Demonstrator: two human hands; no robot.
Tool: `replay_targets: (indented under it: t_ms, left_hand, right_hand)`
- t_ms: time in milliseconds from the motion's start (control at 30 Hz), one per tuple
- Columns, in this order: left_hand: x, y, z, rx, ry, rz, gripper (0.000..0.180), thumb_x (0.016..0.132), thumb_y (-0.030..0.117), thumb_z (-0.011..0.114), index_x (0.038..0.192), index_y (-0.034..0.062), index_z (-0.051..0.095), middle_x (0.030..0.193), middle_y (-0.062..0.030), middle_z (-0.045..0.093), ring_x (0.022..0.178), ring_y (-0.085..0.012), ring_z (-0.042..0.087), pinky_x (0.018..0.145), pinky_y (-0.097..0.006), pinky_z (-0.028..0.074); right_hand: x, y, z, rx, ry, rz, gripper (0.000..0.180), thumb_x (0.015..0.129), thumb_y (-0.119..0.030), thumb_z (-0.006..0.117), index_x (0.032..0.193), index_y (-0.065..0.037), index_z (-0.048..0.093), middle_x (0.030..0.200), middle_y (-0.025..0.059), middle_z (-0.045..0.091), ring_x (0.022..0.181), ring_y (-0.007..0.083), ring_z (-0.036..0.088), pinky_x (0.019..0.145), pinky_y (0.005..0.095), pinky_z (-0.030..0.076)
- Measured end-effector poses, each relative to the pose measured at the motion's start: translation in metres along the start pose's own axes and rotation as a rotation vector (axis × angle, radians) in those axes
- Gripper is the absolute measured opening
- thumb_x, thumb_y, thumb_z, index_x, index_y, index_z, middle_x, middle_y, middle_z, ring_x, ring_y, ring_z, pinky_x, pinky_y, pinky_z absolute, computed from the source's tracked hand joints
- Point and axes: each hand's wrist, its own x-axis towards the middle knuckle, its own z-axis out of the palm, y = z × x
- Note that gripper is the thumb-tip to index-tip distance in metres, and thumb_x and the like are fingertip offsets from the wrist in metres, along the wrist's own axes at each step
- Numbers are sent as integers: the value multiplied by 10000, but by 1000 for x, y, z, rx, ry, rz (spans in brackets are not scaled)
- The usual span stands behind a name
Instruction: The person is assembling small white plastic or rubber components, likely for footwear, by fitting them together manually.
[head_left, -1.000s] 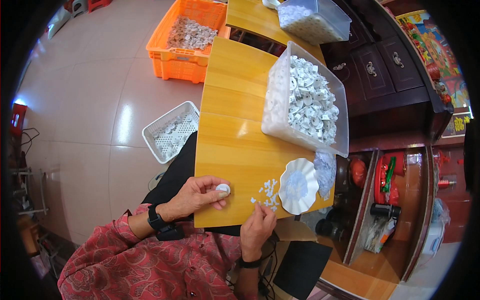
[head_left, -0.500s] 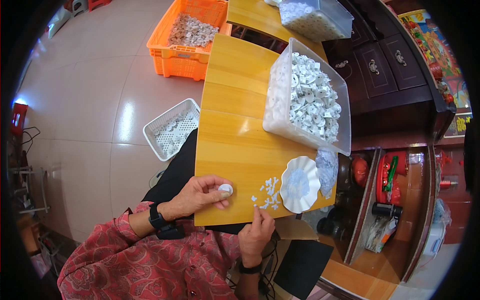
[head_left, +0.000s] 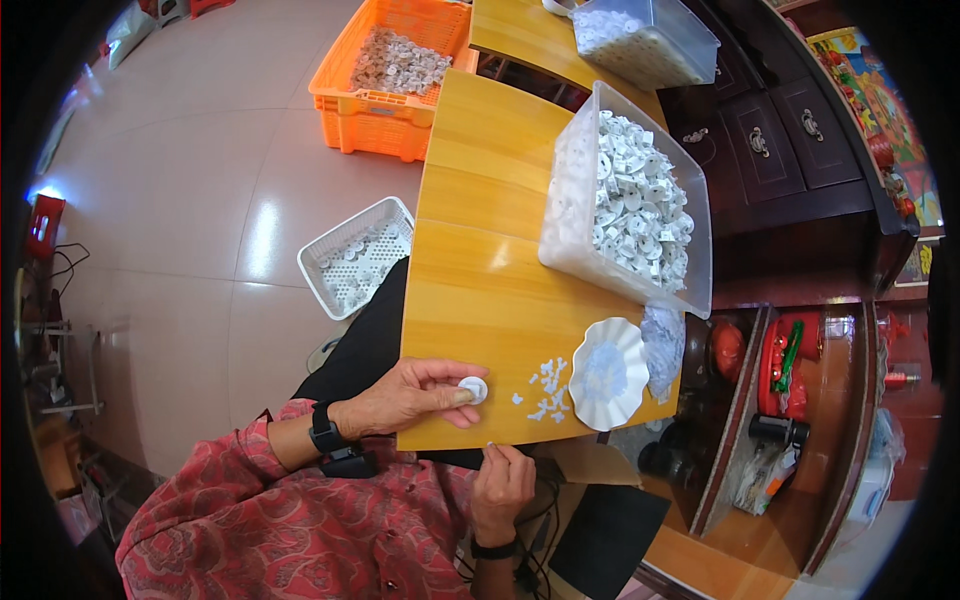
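Over the near left edge of the wooden table point(head_left: 470, 290), my left hand point(head_left: 415, 393) pinches a round white plastic part point(head_left: 473, 390) between thumb and fingers. My right hand point(head_left: 502, 485) is closed just off the table's front edge, its thumb and index finger pinched on a tiny pale plastic piece point(head_left: 489, 445) that barely shows. To the right of the left hand lie several loose little white plastic pieces point(head_left: 549, 388). Beside them stands a white scalloped dish point(head_left: 632, 400) holding more pale bits.
A clear plastic bin point(head_left: 565, 215) heaped with white parts stands on the table, a plastic bag point(head_left: 663, 350) before it. Left of the table are a white basket point(head_left: 325, 290) and an orange crate point(head_left: 375, 135), both holding parts. Dark drawers and open shelves point(head_left: 735, 430) flank the right.
My right hand has drawn back from the loose pieces toward me and slightly left. My left hand still holds the round part, whose face has turned more into view. The whole view has shifted slightly.
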Motion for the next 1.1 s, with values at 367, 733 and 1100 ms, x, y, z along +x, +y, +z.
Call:
replay_targets:
  t_ms: [367,733,1100]
  left_hand:
    - [-3,2,0,115,-49,51,329,964,42,571,1289,-1,548,1102,-107,660,963,-184,684,870,-287,567]
    - [-4,6,-3,71,-36,158,292,966,43,566,1254,-7,564,1127,-103,640,1040,-178,641,903,-293,549]
    - [-1,5,-6,-180,-37,123,266,960,96,601,1204,-3,572,1079,-95,642,982,-166,645,894,-292,539]
  right_hand:
    - [32,-26,-3,414,0,362,113,848,7,652,959,-2,633,825,120,565,715,243,575,667,340,478]
    - [62,-44,6,981,38,646,106,900,24,632,1004,39,624,931,75,657,825,125,627,772,270,521]
    - [69,-45,6,1014,136,626,107,872,50,646,978,55,637,915,57,659,811,92,606,764,225,488]
